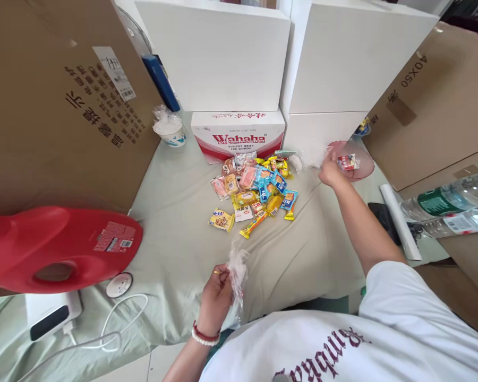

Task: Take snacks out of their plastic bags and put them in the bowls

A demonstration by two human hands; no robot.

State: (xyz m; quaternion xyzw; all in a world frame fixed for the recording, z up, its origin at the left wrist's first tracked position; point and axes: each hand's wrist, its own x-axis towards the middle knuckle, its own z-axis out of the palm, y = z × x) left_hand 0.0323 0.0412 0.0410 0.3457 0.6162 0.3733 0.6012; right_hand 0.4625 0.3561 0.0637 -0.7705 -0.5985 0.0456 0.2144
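My left hand (216, 297) is closed on a crumpled clear plastic bag (237, 268) near the front edge of the pale green cloth (175, 223). My right hand (331, 171) reaches far right and grips the rim of a pink translucent bowl (360, 162) that holds a small wrapped snack (346, 161). Between the two hands lies a pile of wrapped snacks and candies (255, 193) in yellow, blue and pink packets.
A Wahaha carton (238, 133) and white boxes (219, 53) stand behind the pile. Big cardboard boxes (56, 101) flank both sides. A red jug (56, 246), a paper cup (169, 130), water bottles (450, 204), a white roll (400, 223), a charger and cable (115, 318) lie around.
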